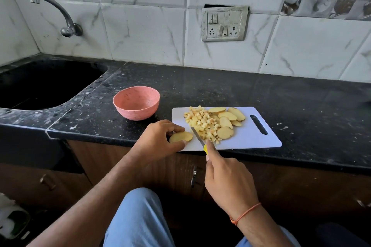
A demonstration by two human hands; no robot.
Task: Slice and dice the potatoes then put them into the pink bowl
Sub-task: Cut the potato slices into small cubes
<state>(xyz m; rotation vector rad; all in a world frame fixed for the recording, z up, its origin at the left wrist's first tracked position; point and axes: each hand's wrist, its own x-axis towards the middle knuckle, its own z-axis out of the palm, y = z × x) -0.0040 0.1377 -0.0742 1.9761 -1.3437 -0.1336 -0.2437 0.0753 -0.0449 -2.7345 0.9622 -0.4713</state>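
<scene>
A white cutting board [249,138] is seen lying on the black stone counter [220,86], and everything else is placed here in relation to it. At the board's near left corner a single potato slice [180,136] is pinched flat by the left hand [158,140], whose fingers are curled over its far edge while the thumb is pressed against its near edge. Just right of that slice, a knife [197,136] with a yellow handle is gripped by the right hand [226,178]; the fingers are wrapped round the handle and the index finger is laid along the top, with the blade angled down towards the board's surface. A heap of diced potato [202,124] is gathered on the middle of the board, and several uncut potato slices [226,120] are spread just to its right, some overlapping. The pink bowl [136,104] is set on the counter just left of the board's far left corner; no potato is seen inside it. An orange thread [247,213] is worn on the right wrist.
</scene>
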